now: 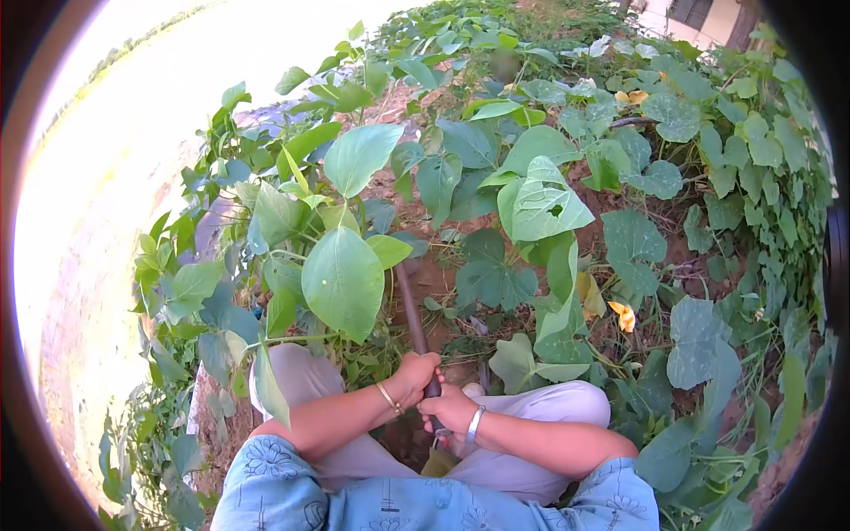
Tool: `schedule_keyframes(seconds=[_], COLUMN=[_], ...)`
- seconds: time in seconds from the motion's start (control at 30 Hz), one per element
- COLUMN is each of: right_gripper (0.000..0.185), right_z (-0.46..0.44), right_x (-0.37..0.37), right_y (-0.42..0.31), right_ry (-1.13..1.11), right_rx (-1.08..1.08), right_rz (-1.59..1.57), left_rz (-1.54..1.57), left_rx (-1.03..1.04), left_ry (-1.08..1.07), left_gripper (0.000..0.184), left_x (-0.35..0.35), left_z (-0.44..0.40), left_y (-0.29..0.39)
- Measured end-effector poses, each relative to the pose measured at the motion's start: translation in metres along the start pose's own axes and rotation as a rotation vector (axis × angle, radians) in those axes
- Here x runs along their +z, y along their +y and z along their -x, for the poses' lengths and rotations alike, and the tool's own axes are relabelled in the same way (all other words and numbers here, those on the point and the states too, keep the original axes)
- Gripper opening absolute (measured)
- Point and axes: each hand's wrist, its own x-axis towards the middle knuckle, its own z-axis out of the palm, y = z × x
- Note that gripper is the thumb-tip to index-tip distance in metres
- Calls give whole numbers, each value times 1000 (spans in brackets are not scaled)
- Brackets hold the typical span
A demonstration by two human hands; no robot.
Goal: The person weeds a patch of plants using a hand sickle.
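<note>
My left hand (414,377), with thin gold-coloured bangles at the wrist, is wrapped round a long brown pole (409,305). Just below it, my right hand (450,411), wearing a silver-coloured bracelet, grips the same pole near its lower end. The pole slants up and away between my bent knees, and its far end is lost behind broad green leaves (343,281). What is fixed to either end, if anything, I cannot make out.
Leafy plants crowd in front and on both sides. A vine with lobed leaves (633,248) and an orange flower (624,316) spreads at right. Reddish soil (434,283) shows between stems. A building (695,19) stands at the far right; bright ground lies left.
</note>
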Motion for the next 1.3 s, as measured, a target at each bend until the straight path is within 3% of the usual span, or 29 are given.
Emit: schedule_keyframes(seconds=[0.2,0.27,0.33,0.4,0.53,0.67,0.8,0.87,1.03,1.23,1.3], right_gripper=[10,13,21,33,37,33,20,17,13,13,16], right_z=[19,15,13,6,-23,-49,-42,-42,-13,16,13], right_x=[1,-1,-4,-6,-20,-30,-22,-12,-1,0,-3], right_y=[-7,-10,-24,-35,-36,-13,5,40,23,-6,-11], right_ry=[-12,26,22,184,342,385,80,182,109,22,28], right_rx=[-120,-318,-376,-581,-572,-483,82,-4,7,-153,-387], right_rz=[-54,6,-10,127,251,374,116,212,105,-73,-17], left_rz=[-28,-28,-48,-78,-141,-134,-39,-66,-14,51,91], left_rx=[82,270,322,539,646,513,-89,-72,-64,40,133], left_ry=[-128,-152,-166,-141,-155,-99,-28,-5,-101,-196,-188], left_gripper=[9,6,7,10,14,13,8,7,9,7,8], left_x=[13,24,33,41,43,32,2,4,1,15,25], left_z=[19,30,28,23,-3,-30,-55,-33,-11,15,27], left_y=[21,43,58,73,77,54,-9,-19,-13,22,43])
